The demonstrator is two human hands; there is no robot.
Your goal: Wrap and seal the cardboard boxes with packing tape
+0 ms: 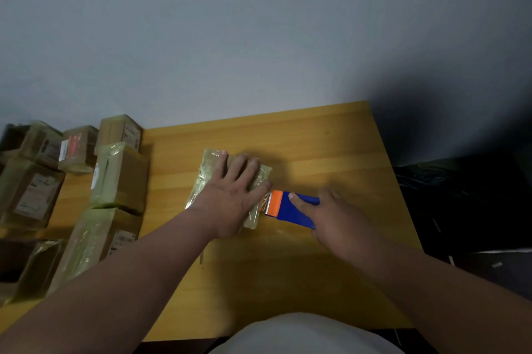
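— So, what can't you make out from up here?

— Plenty. Your left hand covers most of the flat tape-wrapped cardboard box on the yellow wooden tabletop, so only its glossy far end and right edge show. The roll inside the blue tape dispenser with the orange cutter end is hidden under your right hand, and I can't tell whether a strip of tape runs from the toothed edge to the box. The stack of wrapped brown cardboard boxes at your left is cut off by the frame edge, and the labels are too blurred to read.

— And your own hands?

— Your left hand lies flat on top of the box, fingers straight and spread, pointing away from you, pressing it down. Your right hand grips the dispenser from the right, fingers wrapped over its body and one finger laid along the blue top. The orange cutter end points left and sits just beside the box's right edge. Both forearms reach in from the bottom corners.
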